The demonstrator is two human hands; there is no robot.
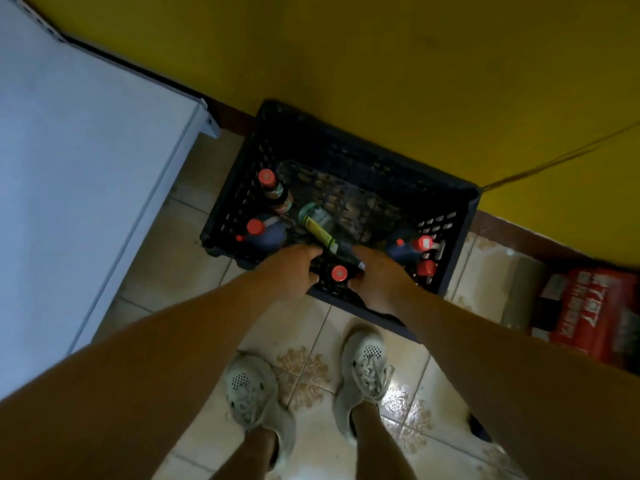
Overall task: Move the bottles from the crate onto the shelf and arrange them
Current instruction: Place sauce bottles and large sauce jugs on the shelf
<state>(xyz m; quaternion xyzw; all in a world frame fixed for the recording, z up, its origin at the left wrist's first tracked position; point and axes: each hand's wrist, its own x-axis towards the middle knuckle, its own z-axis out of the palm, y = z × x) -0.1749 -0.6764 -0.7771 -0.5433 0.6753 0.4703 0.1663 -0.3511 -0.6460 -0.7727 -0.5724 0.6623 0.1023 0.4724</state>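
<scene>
We look straight down on a person standing over a black plastic crate [460, 216] set on the tiled floor [162, 258] against a yellow wall [381, 64], at the centre of the frame. Both hands are inside the crate's near edge, closed from either side on a dark red-capped bottle [338, 273] that stands upright between them. The left hand [294, 271] has its fingers curled round the bottle's shoulder, and the right hand [377, 277] is cupped against the opposite side. Just above them a yellow-labelled bottle [318, 226] lies tilted, its neck running down towards the right hand; we cannot tell whether it touches it. Two more red-capped bottles stand in the crate's left corner – a brown sauce bottle [274, 190] and a dark blue bottle [259, 232] – and a blue jug-like bottle [410, 245] stands at the crate's right side with another red cap [426, 268] just below it. A white shelf unit [86, 168] fills the left of the frame. At lower centre are the person's grey shoes [249, 389], and a red printed pack [588, 320] lies at the right edge.
</scene>
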